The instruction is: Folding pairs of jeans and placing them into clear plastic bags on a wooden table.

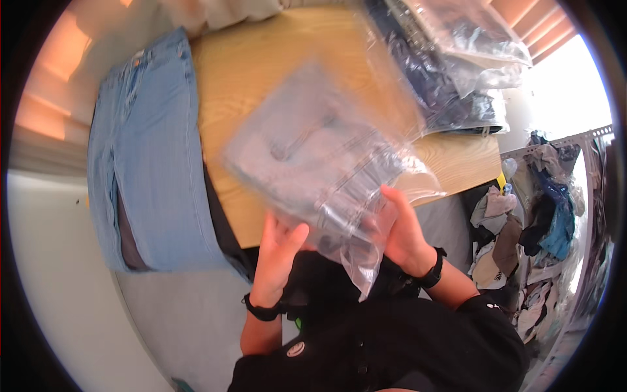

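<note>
Above the near edge of the worktop, a clear bag around a folded garment is gripped by the left hand and right hand, with blue jeans laid at the worktop's left and bagged clothes piled at its far right.

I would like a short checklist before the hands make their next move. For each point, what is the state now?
1. Folded garment inside the clear plastic bag: ok.
2. Right hand holding the bag: ok.
3. Left hand at the bag's near left edge: ok; how firm its hold is, cannot tell.
4. Bag smooth: not ok, the end nearest the person is wrinkled.
5. Bag opening closed: cannot tell.
6. Blue jeans apart from the bag: ok, they lie at the left of the wooden table.
</note>
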`<state>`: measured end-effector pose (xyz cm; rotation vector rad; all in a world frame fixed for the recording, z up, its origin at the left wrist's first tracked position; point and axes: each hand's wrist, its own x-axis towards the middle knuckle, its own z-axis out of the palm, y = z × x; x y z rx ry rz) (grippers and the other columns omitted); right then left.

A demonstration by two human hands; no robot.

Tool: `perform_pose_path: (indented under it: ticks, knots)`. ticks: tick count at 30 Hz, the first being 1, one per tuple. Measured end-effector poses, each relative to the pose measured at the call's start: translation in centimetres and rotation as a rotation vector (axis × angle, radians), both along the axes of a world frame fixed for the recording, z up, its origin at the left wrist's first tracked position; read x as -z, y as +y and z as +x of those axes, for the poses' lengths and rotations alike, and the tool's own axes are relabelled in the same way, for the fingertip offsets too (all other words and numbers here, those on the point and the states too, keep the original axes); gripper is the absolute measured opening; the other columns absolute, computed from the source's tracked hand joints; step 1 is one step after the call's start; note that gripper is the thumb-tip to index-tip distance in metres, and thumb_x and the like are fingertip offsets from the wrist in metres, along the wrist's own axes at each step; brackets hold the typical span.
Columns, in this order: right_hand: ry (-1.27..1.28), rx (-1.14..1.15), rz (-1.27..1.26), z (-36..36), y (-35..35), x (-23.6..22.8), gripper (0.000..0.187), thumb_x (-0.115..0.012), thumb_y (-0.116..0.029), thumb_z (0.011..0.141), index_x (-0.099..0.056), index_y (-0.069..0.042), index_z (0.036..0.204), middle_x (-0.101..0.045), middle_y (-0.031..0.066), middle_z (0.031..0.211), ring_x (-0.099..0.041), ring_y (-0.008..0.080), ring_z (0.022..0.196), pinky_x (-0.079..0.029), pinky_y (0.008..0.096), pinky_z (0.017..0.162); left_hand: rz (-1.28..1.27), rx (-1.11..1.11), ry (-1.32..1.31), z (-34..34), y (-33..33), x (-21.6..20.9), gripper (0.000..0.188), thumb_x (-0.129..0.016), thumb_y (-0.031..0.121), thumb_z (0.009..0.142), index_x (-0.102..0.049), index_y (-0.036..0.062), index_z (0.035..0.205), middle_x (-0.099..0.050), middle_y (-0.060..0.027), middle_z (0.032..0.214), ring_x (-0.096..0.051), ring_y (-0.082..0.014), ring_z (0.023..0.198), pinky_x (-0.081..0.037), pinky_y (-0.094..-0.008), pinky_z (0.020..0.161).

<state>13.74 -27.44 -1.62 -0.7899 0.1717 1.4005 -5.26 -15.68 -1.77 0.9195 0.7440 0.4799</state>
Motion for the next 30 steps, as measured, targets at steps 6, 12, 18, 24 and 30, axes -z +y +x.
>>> perform_pose_path:
  ticks: [6,12,18,24,30]
  knots:
    - [-0.108,-0.096,-0.101,1.6,3.1,-1.7,0.042,-0.06,-0.03,0.085,-0.054,0.0,0.114,-0.062,0.0092,0.107,-0.061,0.0207,0.093,-0.049,0.0339,0.085,0.017,0.099,-0.295,-0.3,0.5,2.1,0.078,-0.072,-0.001,0.072,-0.029,0.0036,0.136,-0.052,-0.008,0.121,-0.053,-0.0201,0.108,-0.044,-0.0355,0.091]
    - [0.049,-0.075,0.113,2.5,1.2,-6.4,0.039,-0.053,-0.023,0.086,-0.053,0.003,0.115,-0.06,0.0148,0.113,-0.06,0.0255,0.101,-0.044,0.0382,0.095,0.45,0.131,-0.127,-0.2,0.3,5.0,0.059,-0.073,-0.003,0.066,-0.05,0.001,0.12,-0.055,-0.011,0.12,-0.053,-0.024,0.111,-0.042,-0.0362,0.094]
    - [-0.216,0.01,0.68,9.4,0.3,-9.6,0.042,-0.051,-0.029,0.088,-0.053,0.0,0.118,-0.06,0.0144,0.112,-0.06,0.0238,0.1,-0.046,0.0366,0.092,0.762,0.196,0.147,3.6,2.0,4.2,0.034,-0.068,0.007,0.073,-0.057,0.0012,0.105,-0.059,-0.0114,0.107,-0.056,-0.0233,0.099,-0.045,-0.0327,0.086]
    - [-1.144,0.416,0.71,20.3,4.1,-17.3,0.038,-0.044,-0.036,0.094,-0.057,-0.005,0.112,-0.064,0.0094,0.1,-0.063,0.0196,0.087,-0.055,0.0345,0.074,0.957,0.122,0.096,6.4,3.0,2.5,0.027,-0.063,0.0,0.076,-0.057,0.0002,0.103,-0.057,-0.0098,0.106,-0.056,-0.0177,0.095,-0.045,-0.0294,0.081]
    - [-0.835,0.34,0.006,33.7,8.4,-15.4,0.018,-0.065,-0.013,0.085,-0.058,-0.005,0.101,-0.061,0.0019,0.079,-0.06,0.0096,0.063,-0.056,0.0283,0.061,1.009,0.102,0.082,6.8,2.8,2.5,0.022,-0.061,-0.002,0.077,-0.059,0.0002,0.099,-0.059,-0.0103,0.101,-0.058,-0.0192,0.089,-0.047,-0.0284,0.076]
